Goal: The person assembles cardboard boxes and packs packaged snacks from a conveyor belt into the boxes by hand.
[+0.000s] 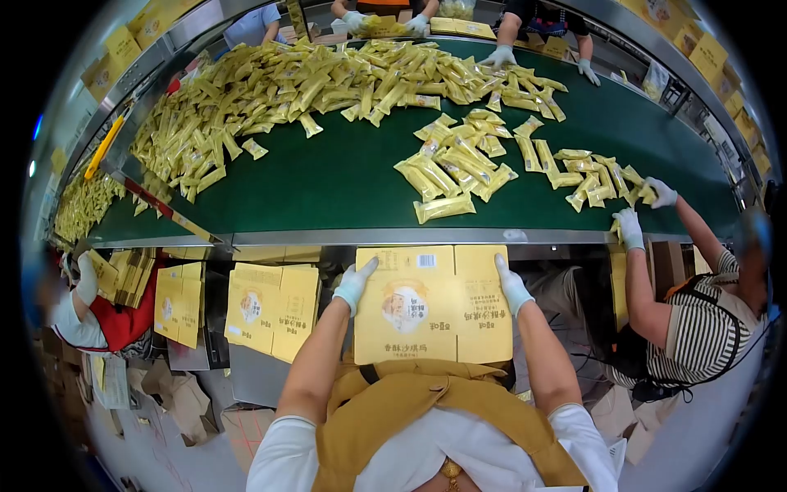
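Observation:
A flat yellow printed carton [447,316] with a round picture and a barcode lies across my front, just below the edge of the green conveyor belt [303,193]. My left hand [352,287], in a whitish glove, grips its left edge, thumb on top. Along the opposite edge, my gloved right hand [511,285] holds the carton in the same way. The fingers under the carton are hidden. Beyond it on the belt lies a loose group of yellow wrapped snack packets [459,164].
A large heap of packets [287,90] covers the belt's far left. More flat cartons [270,303] stack to my left. At right, a person in a striped shirt [697,328] handles packets; gloved co-workers [500,56] stand across the belt. A metal rail [369,236] edges it.

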